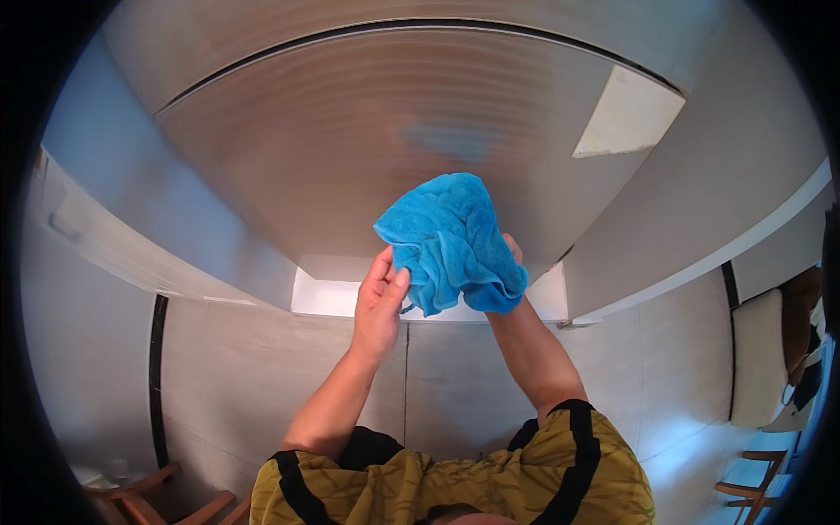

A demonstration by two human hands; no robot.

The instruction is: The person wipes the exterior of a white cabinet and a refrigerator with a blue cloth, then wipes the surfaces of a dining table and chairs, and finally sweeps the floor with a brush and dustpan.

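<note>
A crumpled blue microfibre cloth [453, 243] is held up between both hands in the middle of the view. My left hand [382, 298] pinches its lower left edge between thumb and fingers. On the other side, my right hand [514, 252] is mostly hidden behind the cloth, with only part of it showing at the right edge; the cloth drapes over it. Beyond the hands stands a smooth, glossy grey-brown panel [328, 151] that faintly reflects the blue of the cloth.
A pale, irregular patch [627, 118] marks the panel's upper right. Tall side panels flank it left and right. Light tiled floor [446, 380] lies below. Wooden chair parts [141, 502] show at the lower left, another wooden piece [755, 476] and a cushioned seat [758, 361] at the right.
</note>
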